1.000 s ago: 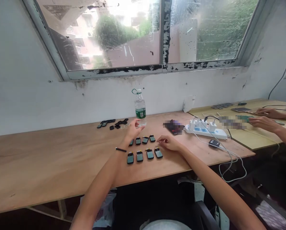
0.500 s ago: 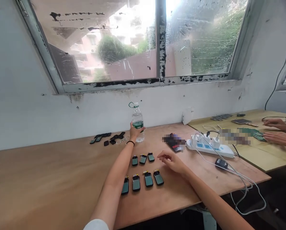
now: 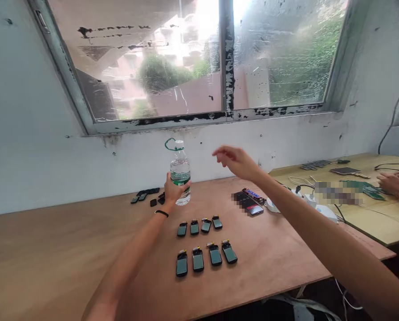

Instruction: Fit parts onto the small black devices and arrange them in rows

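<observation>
A large clear water bottle (image 3: 180, 167) with a green label and a green loop at its neck stands upright near the wall. My left hand (image 3: 174, 189) is wrapped round its lower part from the left. To the right of the bottle, my right hand (image 3: 231, 158) is raised above the table, apart from the bottle, its fingers curled and touching nothing I can make out. Two rows of small black devices with grey-green screens lie in front, a back row (image 3: 194, 227) and a front row (image 3: 198, 260), with small yellow-tipped parts at their tops.
More small black pieces (image 3: 142, 195) lie by the wall at left. A dark phone (image 3: 253, 207), a wrapped bar (image 3: 253, 195) and a power strip (image 3: 324, 213) lie at right. Another person's hands (image 3: 398, 183) are at the adjoining table (image 3: 369, 218).
My right hand has risen from beside the devices to bottle height. The bottle, with my left hand round it, has shifted left and nearer. A fourth back-row device now shows.
</observation>
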The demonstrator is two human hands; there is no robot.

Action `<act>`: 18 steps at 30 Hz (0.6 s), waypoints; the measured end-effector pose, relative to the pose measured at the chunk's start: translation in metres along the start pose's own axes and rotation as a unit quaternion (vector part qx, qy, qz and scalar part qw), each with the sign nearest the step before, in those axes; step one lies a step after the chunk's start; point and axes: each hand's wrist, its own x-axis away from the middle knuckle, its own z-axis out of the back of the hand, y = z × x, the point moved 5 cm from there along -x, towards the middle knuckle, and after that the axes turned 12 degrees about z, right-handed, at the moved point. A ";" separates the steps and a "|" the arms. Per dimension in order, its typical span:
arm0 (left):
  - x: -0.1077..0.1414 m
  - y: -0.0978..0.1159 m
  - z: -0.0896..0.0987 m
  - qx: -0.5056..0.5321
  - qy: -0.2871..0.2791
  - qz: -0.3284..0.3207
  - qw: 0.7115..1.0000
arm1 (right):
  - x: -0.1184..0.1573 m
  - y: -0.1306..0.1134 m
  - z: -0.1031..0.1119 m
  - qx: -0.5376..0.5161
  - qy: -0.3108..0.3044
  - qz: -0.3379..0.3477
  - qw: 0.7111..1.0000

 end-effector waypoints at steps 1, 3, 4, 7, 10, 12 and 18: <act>0.008 0.008 0.018 -0.006 0.003 -0.015 1.000 | -0.018 -0.016 -0.002 0.013 -0.005 0.022 1.000; 0.030 0.023 0.051 -0.044 -0.001 -0.012 0.999 | -0.049 -0.048 -0.013 0.052 -0.032 0.073 0.996; 0.045 0.031 0.068 -0.064 -0.002 -0.018 0.998 | -0.061 -0.064 -0.022 0.078 -0.051 0.099 0.991; 0.100 0.052 0.115 -0.123 0.016 -0.024 0.992 | -0.081 -0.106 -0.054 0.154 -0.107 0.172 0.967; 0.156 0.066 0.153 -0.133 -0.005 -0.013 0.991 | -0.080 -0.144 -0.076 0.192 -0.110 0.217 0.951; 0.190 0.071 0.174 -0.136 -0.008 0.004 0.991 | -0.071 -0.168 -0.082 0.204 -0.107 0.227 0.946; 0.275 0.063 0.202 -0.109 -0.044 0.052 0.992 | -0.018 -0.238 -0.088 0.153 -0.202 0.320 0.913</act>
